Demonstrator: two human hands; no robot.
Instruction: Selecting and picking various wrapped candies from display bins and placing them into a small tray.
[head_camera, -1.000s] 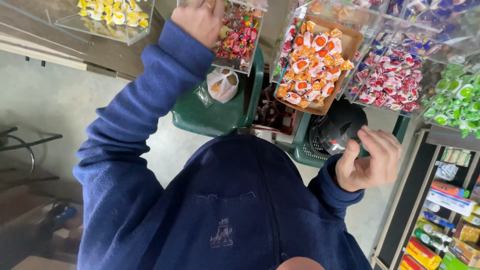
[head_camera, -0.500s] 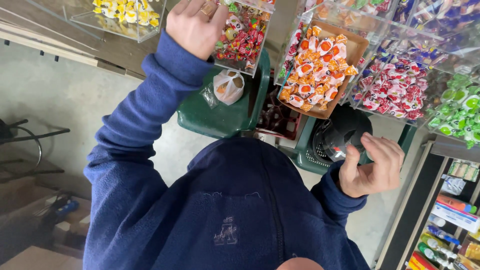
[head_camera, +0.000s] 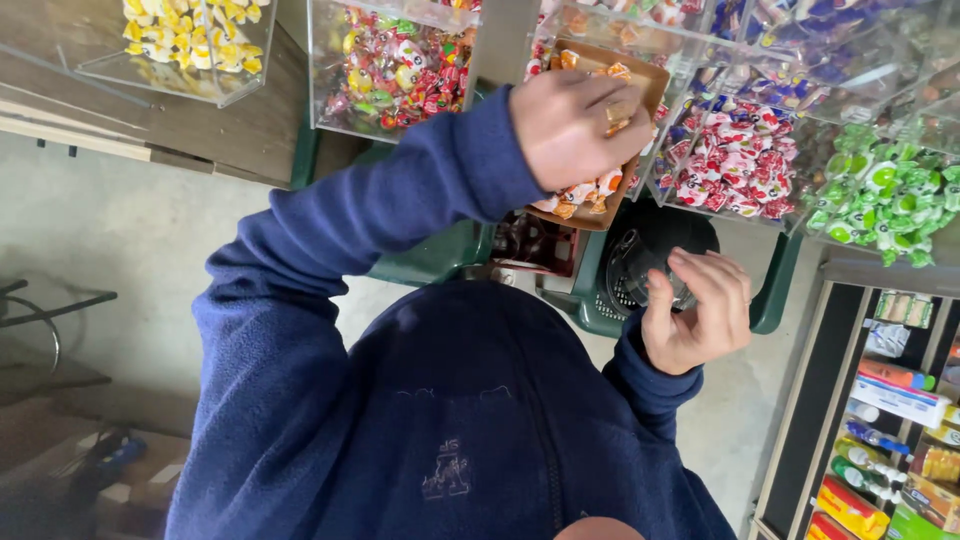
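— Which step are you at now?

— I am taking sweets. My left hand (head_camera: 580, 125) is reaching into the brown wooden tray of orange-and-white wrapped sweets (head_camera: 640, 80), which sits among the clear bins. The fingers are curled down into the pile, closed around some sweets I think, but the back of the hand hides what is inside, so I cannot tell how many I grip.

— And the other hand?

— My right hand (head_camera: 700, 310) is lower, in front of my chest, with the fingers half open and bent. It rests against a clear plastic bag (head_camera: 655, 280), and I judge that it keeps the mouth of the bag open. The bag is thin and difficult to see.

— What does the next move need?

— I think I must lift the left hand without dropping sweets over the front edge of the tray, and bring it down to the bag.

— What is in the other containers?

— At the far left a clear plastic bin of yellow sweets (head_camera: 190, 40). Beside the tray, on its left, a clear bin of mixed red, green and yellow sweets (head_camera: 385, 70). On its right, a bin of red-and-white sweets (head_camera: 735, 165), then one of green-and-white sweets (head_camera: 885, 195). Below stands a dark green basket (head_camera: 600, 310).
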